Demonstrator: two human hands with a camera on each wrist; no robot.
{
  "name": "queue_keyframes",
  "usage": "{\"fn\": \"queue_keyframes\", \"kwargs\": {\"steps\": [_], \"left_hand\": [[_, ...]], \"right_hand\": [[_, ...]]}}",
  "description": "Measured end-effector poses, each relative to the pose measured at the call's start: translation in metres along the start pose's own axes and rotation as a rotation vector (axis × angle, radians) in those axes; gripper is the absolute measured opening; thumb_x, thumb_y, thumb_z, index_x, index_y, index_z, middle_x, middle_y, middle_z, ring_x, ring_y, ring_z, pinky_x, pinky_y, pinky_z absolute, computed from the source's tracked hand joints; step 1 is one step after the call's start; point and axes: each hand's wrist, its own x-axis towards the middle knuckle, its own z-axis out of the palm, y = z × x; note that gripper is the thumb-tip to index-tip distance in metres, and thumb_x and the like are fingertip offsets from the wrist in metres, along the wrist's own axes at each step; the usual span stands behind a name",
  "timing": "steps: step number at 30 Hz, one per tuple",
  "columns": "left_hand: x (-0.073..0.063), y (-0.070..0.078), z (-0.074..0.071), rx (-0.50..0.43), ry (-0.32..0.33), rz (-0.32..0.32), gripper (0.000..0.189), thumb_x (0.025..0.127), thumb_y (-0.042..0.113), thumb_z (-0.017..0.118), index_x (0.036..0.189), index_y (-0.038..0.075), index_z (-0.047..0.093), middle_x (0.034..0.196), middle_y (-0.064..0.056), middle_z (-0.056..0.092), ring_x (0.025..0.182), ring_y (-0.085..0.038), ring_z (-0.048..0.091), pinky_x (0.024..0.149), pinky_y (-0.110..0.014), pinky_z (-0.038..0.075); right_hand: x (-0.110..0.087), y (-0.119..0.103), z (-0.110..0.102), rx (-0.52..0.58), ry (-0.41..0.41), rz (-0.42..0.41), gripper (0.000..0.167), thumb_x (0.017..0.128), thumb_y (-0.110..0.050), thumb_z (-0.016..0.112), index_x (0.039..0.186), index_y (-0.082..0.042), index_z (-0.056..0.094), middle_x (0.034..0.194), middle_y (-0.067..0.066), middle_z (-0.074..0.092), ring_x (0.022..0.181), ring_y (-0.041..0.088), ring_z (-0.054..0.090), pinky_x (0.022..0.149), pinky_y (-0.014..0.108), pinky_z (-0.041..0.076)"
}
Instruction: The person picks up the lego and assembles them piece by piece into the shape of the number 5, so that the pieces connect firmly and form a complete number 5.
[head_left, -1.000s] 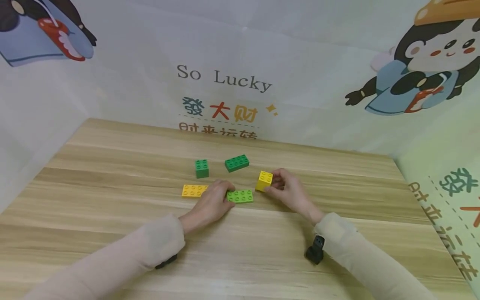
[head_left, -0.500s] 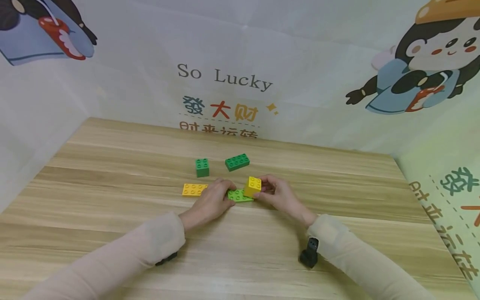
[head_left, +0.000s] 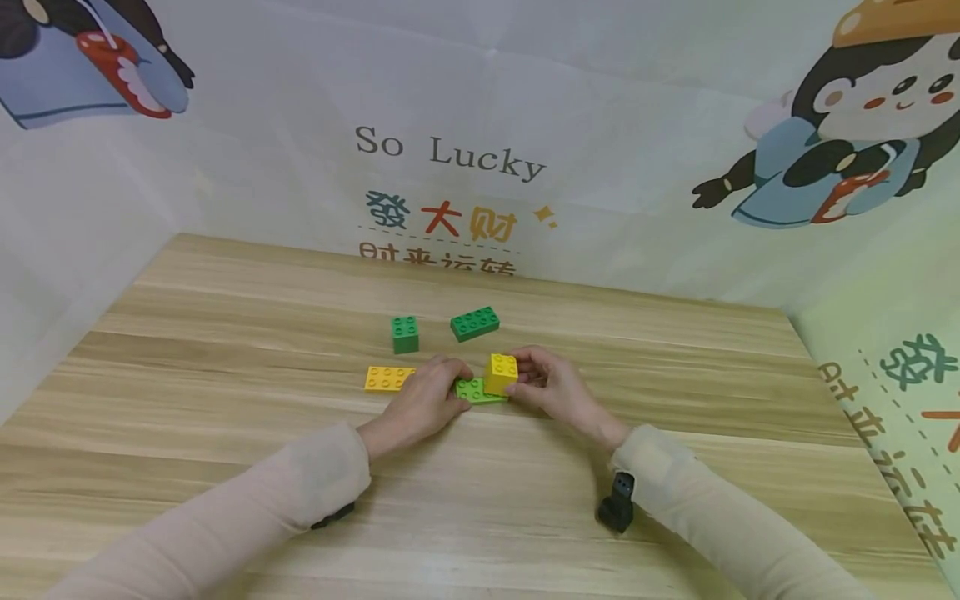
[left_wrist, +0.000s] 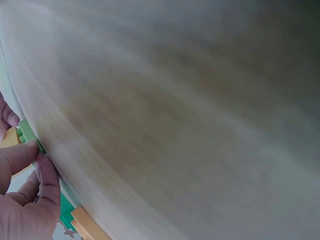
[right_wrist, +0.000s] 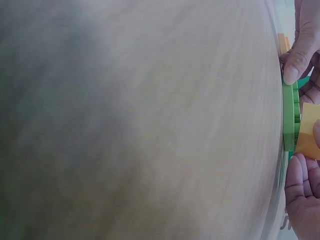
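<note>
Left hand (head_left: 426,396), angled inward, pinches the left end of the lime brick (head_left: 469,392) — opposite, the right hand's (head_left: 561,390) fingers pinch the yellow block (head_left: 500,375) over its right end.

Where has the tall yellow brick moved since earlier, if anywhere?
Yes, left: in the head view, against the "So Lucky" lettering, the tall yellow brick went from beside the light green brick to over its right end.

Long pale beige sleeves (head_left: 225,512) with broad cuffs (head_left: 330,468), black wrist-worn devices (head_left: 617,504)
</note>
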Motion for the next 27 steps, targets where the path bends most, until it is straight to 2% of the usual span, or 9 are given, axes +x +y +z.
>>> {"fn": "queue_keyframes", "kwargs": {"steps": [8,21,27], "left_hand": [[0.0001,0.0009,-0.0008,0.003,-0.003,-0.006,0.033,0.08,0.005,0.073,0.111,0.001,0.063,0.108,-0.01,0.061,0.087,-0.017,0.053,0.077,-0.031,0.049],[0.0,0.0017,-0.0014,0.009,-0.012,-0.006,0.033,0.08,0.005,0.073,0.111,0.001,0.063,0.108,-0.01,0.061,0.089,-0.018,0.054,0.081,-0.033,0.05],[0.0007,0.0017,-0.0014,0.016,-0.021,-0.01,0.033,0.081,0.006,0.072,0.112,0.001,0.063,0.111,-0.011,0.061,0.093,-0.019,0.055,0.084,-0.034,0.05]], "right_hand": [[0.0001,-0.0006,-0.0013,-0.043,-0.013,-0.031,0.038,0.083,-0.002,0.069,0.118,0.006,0.057,0.108,0.02,0.064,0.094,0.027,0.062,0.08,0.032,0.054],[0.0007,-0.0036,-0.0053,-0.12,-0.054,-0.076,0.037,0.084,-0.005,0.069,0.118,0.002,0.059,0.105,0.015,0.065,0.09,0.022,0.059,0.076,0.028,0.054],[0.0015,-0.0048,-0.0067,-0.122,-0.083,-0.082,0.038,0.084,-0.004,0.069,0.119,0.002,0.058,0.104,0.014,0.064,0.088,0.019,0.058,0.074,0.024,0.052]]}}
